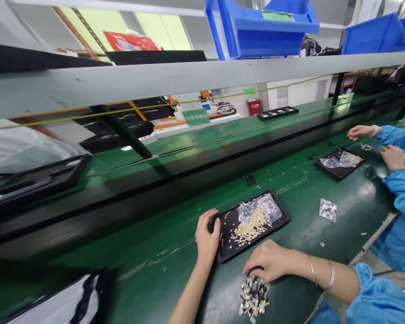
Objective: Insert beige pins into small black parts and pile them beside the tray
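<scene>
A black tray (283,221) lies on the green table, holding many small pale strips (251,231) and a clear plastic bag (272,208). My left hand (206,238) is at the tray's left edge, its thumb and fingers apart and nothing seen between them. In front of the tray, my right hand (270,260) is bent down with curled fingers at a pile of small black, pale and shiny pieces (254,299). A thin dark curve shows under these fingers; what they pinch is too small to tell.
To the right a co-worker in blue sleeves (400,186) has hands near another black tray (337,173). A small clear bag of parts (328,210) lies between. A dark tray with white sheets (60,303) stands at lower left. A shelf (175,81) with blue bins (266,36) runs overhead.
</scene>
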`<state>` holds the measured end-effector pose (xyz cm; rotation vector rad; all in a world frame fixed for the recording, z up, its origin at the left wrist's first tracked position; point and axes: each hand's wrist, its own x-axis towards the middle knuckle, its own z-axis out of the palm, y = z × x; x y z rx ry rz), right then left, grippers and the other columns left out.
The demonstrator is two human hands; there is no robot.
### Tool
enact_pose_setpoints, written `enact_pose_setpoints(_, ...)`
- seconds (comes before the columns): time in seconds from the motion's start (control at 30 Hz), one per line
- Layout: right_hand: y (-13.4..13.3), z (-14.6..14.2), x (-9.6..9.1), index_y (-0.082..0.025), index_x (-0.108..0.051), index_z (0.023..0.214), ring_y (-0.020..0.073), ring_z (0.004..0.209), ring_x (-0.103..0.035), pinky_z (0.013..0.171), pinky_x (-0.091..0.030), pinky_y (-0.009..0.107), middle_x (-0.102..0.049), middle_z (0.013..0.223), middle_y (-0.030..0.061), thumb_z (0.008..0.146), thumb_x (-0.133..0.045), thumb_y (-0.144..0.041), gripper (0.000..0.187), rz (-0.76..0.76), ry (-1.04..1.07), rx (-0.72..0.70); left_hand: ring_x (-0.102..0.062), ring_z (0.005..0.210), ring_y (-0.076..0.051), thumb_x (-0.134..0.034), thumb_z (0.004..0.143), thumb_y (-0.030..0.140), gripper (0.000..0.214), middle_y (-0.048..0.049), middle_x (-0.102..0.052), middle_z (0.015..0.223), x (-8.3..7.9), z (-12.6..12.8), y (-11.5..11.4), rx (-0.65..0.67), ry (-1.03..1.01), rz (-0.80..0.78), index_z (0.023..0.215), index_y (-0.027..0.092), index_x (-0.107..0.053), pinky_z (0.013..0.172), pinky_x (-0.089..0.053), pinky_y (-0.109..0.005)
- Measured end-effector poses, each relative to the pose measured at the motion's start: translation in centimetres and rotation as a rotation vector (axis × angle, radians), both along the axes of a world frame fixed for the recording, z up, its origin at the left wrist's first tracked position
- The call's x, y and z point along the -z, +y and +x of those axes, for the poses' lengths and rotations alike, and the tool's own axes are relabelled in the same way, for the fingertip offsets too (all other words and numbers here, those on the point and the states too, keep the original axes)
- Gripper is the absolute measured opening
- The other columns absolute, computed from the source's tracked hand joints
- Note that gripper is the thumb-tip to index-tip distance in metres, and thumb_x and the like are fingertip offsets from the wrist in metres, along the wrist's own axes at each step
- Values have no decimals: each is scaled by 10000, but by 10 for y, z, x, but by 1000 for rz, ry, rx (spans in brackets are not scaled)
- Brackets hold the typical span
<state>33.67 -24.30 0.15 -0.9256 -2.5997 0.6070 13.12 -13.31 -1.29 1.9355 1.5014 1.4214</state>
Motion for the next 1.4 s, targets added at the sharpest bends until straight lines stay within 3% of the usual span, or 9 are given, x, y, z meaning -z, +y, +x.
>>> enact_pose_setpoints(0.13,1,0,2,-231,-687,1000,127,842,-675,652,-425,202,-741,888,-12,797,-505,-149,285,22,0,23,-550,1075,-249,-490,798,374,283,-102,-609,1080,0,0,0,10,-2,-38,946,165,-610,917,-438,-386)
enact_pose_setpoints(0.33,0,0,0,-234,-670,1024,114,860,-662,630,-415,201,-732,900,-24,815,-560,-230,237,98,-9,-9,-589,1008,-255,-554,700,457,439,-103,-646,1037,6,-6,9,36,-263,-384,1004,147,-618,907,-450,-383)
enact_pose_setpoints(0.5,3,1,6,-214,-680,947,126,751,-662,577,-384,234,-731,809,-26,786,-532,-136,233,156,-22,30,-578,1009,-252,-574,651,436,448,-102,-635,1055,11,-8,12,3,-279,-392,994,152,-622,921,-437,-377)
enact_pose_setpoints(0.77,2,1,6,-205,-663,850,121,712,-614,560,-364,242,-690,726,-16,838,-538,-226,127,300,30,65,-579,921,-230,-557,671,379,407,-84,-626,1086,16,-9,15,16,-216,-391,1021,181,-621,897,-442,-385)
enact_pose_setpoints(0.9,-1,4,7,-178,-608,704,114,614,-574,561,-365,238,-649,645,0,867,-542,-276,202,326,121,138,-582,943,-235,-550,699,313,346,-98,-627,1065,12,-5,9,24,-212,-337,1006,167,-616,889,-448,-395)
enact_pose_setpoints(1.07,4,14,6,-171,-561,651,121,570,-543,561,-356,241,-601,587,19,908,-471,-266,289,307,222,237,-566,1059,-227,-541,718,243,309,-83,-624,1102,13,1,8,28,-221,-310,1012,175,-605,901,-450,-361)
enact_pose_setpoints(1.4,17,24,0,-184,-578,637,107,511,-528,543,-397,225,-588,554,12,906,-443,-294,321,322,232,461,-551,1079,-239,-542,729,294,316,-88,-600,1130,6,1,7,45,-246,-320,1016,173,-596,909,-456,-363)
